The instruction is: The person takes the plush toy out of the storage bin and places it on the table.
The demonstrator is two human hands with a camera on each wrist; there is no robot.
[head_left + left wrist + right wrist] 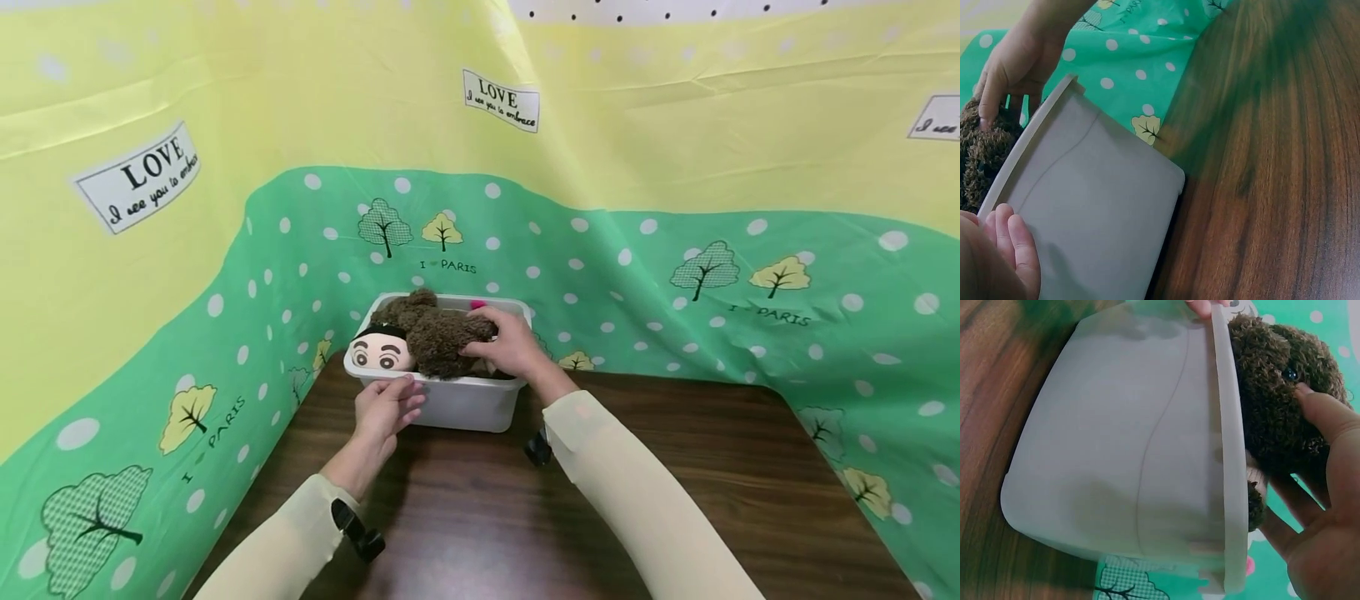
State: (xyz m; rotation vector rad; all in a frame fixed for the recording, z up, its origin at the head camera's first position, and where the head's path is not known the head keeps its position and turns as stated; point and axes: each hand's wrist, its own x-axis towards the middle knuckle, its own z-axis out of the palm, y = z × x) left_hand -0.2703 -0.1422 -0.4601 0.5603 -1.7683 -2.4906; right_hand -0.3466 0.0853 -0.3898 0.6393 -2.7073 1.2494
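Observation:
A light grey plastic bin [465, 406] holds soft toys. On its right side, my right hand [512, 340] grips a curly brown plush bear [447, 340] by the head. In the right wrist view, the thumb presses beside the bear's dark eye [1290, 374], and the other fingers go behind its fur. My left hand [382, 410] is at the front of the bin, fingertips right at the rim and fingers fairly straight along the outer wall. Left of the bear lies a pale doll's head [381, 352] with big printed eyes and a black top.
The bin stands on a dark wood table [675, 467], near its back left corner. A green and yellow printed curtain [600, 283] hangs close behind and at the sides. Inside the bin, a small pink thing [477, 305] shows at the back rim.

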